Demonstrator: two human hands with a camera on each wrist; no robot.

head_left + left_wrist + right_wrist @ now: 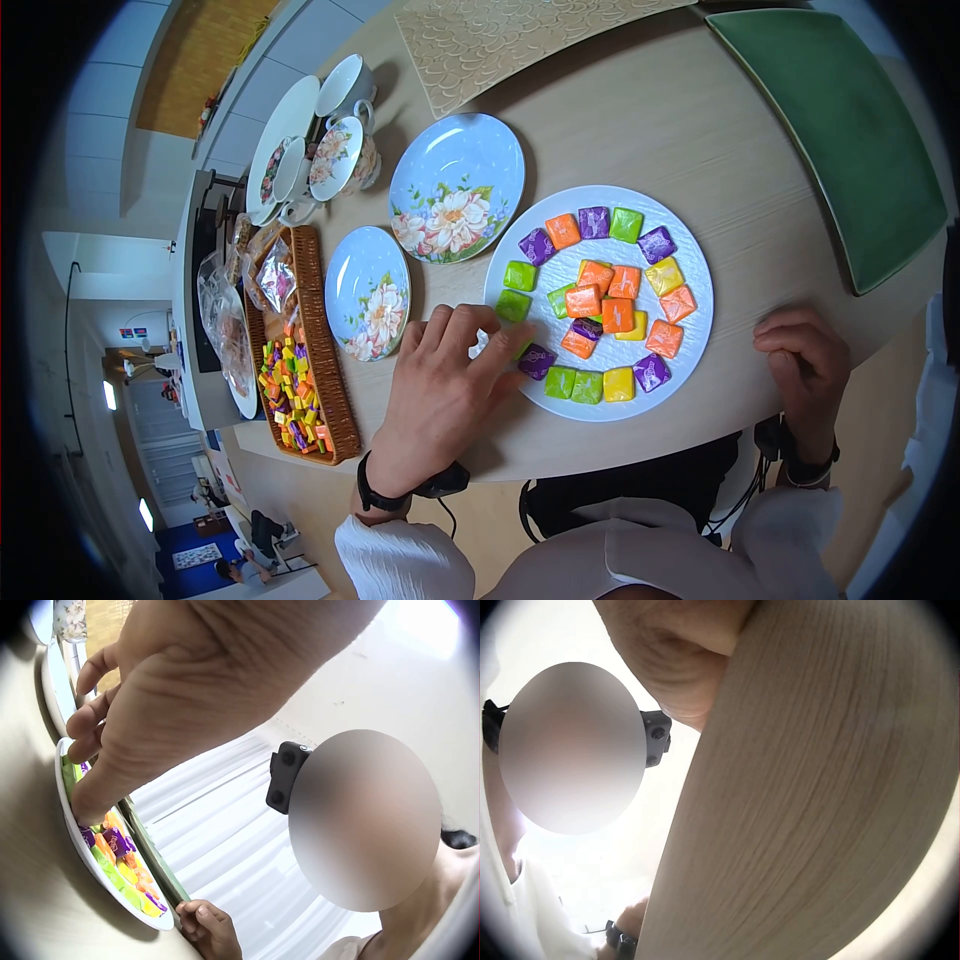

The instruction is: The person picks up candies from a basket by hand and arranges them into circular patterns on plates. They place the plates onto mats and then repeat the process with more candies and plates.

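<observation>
A white plate [698,300] carries a ring of wrapped square candies in purple, orange, green and yellow, with a small heap of candies [583,300] in its middle. Over the plate's left rim, my left hand [435,390] pinches a green candy [522,350], mostly hidden under the fingertips, between a green candy [513,306] and a purple one [536,361]. In the left wrist view the thumb and fingers of my left hand [165,705] reach down to the plate [94,866]. My right hand [805,365] rests loosely curled at the table edge, holding nothing.
Two blue floral plates [457,190] [367,290] lie left of the white plate. Farther left are a wicker basket [335,370] of small candies and several cups [345,85]. A green tray [850,140] and a beige patterned tray [520,40] lie beyond.
</observation>
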